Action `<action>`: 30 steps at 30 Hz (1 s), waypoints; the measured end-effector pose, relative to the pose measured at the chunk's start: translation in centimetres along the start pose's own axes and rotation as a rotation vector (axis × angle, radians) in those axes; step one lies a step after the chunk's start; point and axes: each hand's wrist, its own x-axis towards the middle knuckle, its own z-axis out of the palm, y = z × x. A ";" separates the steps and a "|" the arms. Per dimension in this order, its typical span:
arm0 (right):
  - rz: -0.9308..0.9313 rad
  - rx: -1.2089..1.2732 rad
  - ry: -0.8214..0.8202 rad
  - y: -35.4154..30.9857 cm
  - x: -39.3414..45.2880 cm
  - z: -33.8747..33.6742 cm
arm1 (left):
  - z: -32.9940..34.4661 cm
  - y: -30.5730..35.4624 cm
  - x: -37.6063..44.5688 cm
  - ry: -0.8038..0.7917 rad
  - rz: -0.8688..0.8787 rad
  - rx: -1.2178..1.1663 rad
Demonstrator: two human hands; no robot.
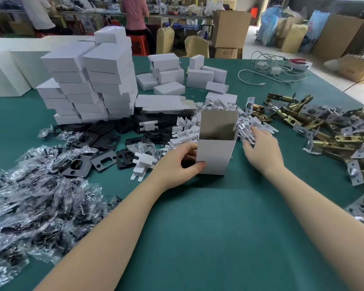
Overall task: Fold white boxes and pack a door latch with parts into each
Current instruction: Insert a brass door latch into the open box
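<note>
One open box (215, 156), left hand (177, 162) gripping; latches (315, 124) perhaps dozens

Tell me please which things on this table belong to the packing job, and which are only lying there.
Belong to the job:
- open white box, gripped by the left hand
- white card inserts, which the right hand reaches into
- brass door latches
- black plates
- bagged parts
- stacked closed boxes

Only lying there:
- white cables with chargers
- brown cartons beyond the table

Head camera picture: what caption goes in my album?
Left hand holds an open white box upright; right hand reaches into white inserts.
</note>
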 end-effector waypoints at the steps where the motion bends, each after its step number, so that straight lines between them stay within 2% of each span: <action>1: 0.002 -0.003 -0.004 0.1 0.4 -0.2 | 0.0 -0.1 0.1 0.002 0.001 -0.008; 6: -0.015 -0.108 -0.081 0.1 2.6 -0.9 | 0.1 -0.5 0.2 0.009 0.008 -0.032; 15: -0.039 -0.144 -0.161 -0.7 3.7 -1.5 | 0.2 -0.4 0.2 0.004 0.008 -0.040; 18: -0.066 -0.167 -0.141 -0.7 3.8 -1.9 | 0.3 -0.4 0.2 0.003 0.008 -0.036; 25: -0.064 0.002 -0.189 -0.5 3.0 -3.4 | 0.2 -0.3 0.2 -0.004 0.003 -0.031; 30: -0.298 -0.437 -0.148 0.6 1.0 -2.9 | 0.2 -0.2 0.2 -0.003 0.000 -0.031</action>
